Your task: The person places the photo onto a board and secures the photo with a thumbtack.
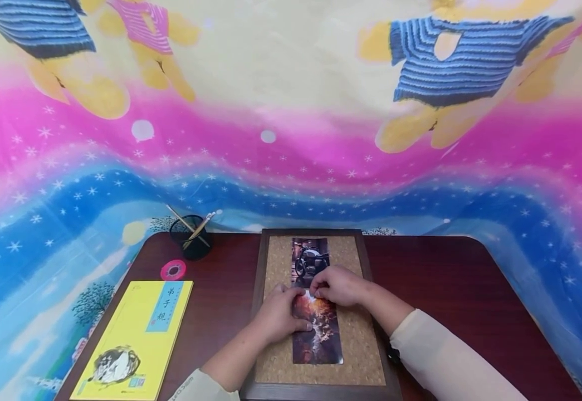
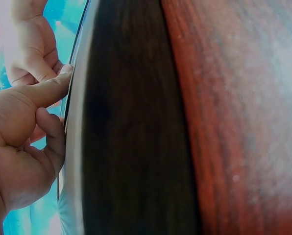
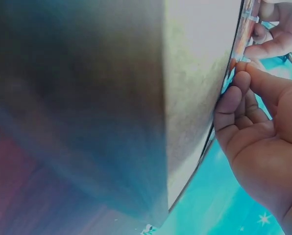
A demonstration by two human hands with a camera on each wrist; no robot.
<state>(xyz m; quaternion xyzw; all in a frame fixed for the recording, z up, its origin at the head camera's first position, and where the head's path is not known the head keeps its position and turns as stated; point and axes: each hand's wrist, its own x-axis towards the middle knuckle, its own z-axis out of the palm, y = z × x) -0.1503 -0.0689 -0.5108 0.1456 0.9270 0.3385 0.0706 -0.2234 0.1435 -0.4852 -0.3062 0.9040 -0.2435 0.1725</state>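
Observation:
On a cork board [image 1: 361,345] with a dark frame lie two glossy pictures, end to end. The upper picture [image 1: 316,248] shows a motorcycle; the lower picture [image 1: 318,345] has fiery orange and dark clouds. My left hand [image 1: 277,313] rests on the lower picture's left side, thumb and index finger spread apart and pressing it. Thumb and index fingertip of my right hand [image 1: 340,285] come together at that picture's top edge, pinching there, with the other fingers curled. In the right wrist view both hands meet at the seam, and the right fingertips [image 3: 241,78] hide part of it.
A yellow book [image 1: 130,340] lies on the dark red table [image 1: 436,278] at the left. Behind it are a pink roll of tape [image 1: 173,270] and a black mesh cup [image 1: 197,245] holding pencils. A printed curtain [image 1: 296,83] hangs behind the table.

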